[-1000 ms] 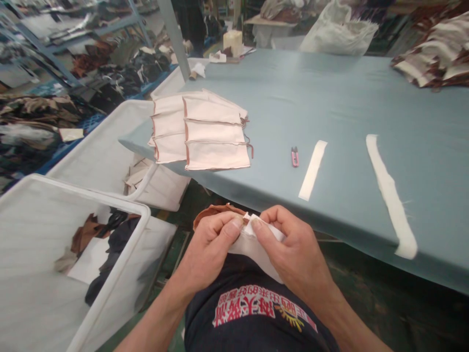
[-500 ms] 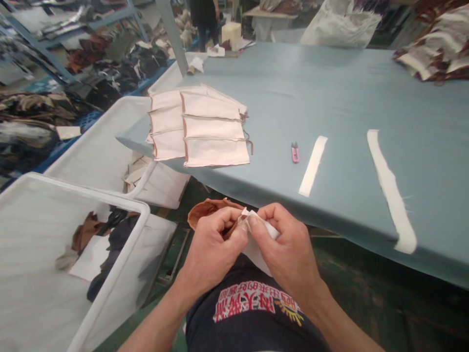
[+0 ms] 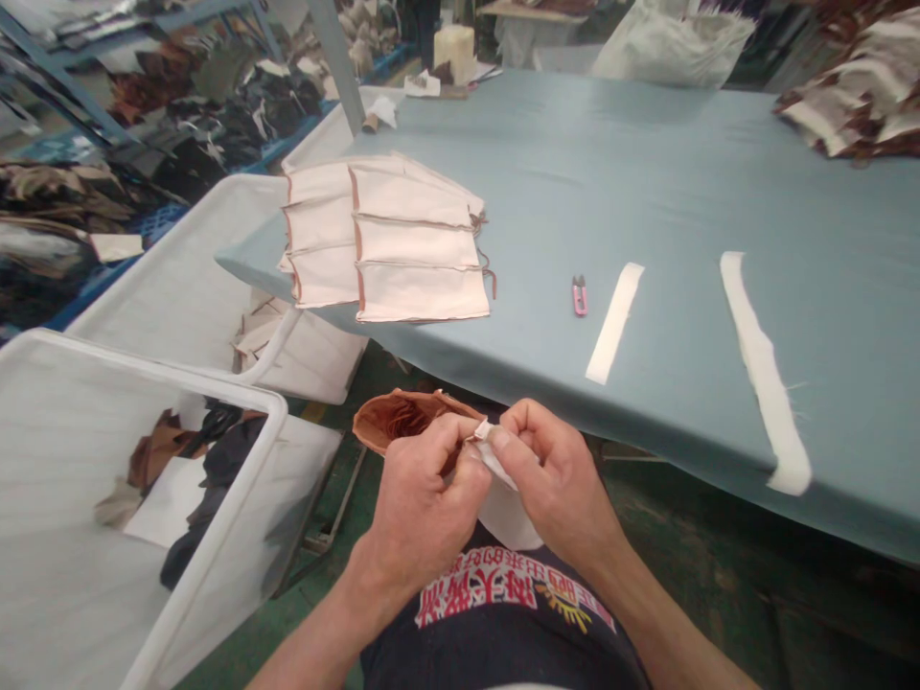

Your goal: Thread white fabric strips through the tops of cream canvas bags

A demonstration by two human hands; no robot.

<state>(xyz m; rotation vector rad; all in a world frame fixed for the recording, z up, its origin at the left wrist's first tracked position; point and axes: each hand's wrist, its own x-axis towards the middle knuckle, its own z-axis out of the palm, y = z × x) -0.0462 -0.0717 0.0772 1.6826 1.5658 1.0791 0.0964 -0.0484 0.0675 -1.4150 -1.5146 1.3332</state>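
In front of my body, my left hand is closed in a pinch on the edge of a brown and white fabric piece. My right hand pinches the white cloth of that same piece, with the thumbs close together. Beyond my left hand a brown pouch-like part with a curved rim hangs out; whether it is one with the white cloth I cannot tell. Pink thread snips lie on the table, beside a short white strip and a longer white strip.
Several cream panels with brown edging lie on the blue-grey table. To the left are white bins holding scraps. A stack of cream and brown pieces sits at the far right, and a white sack behind.
The white cloth hangs lower below my hands, and more of the brown part's inside shows. My hands keep their pinch with small shifts. The view has tilted slightly.
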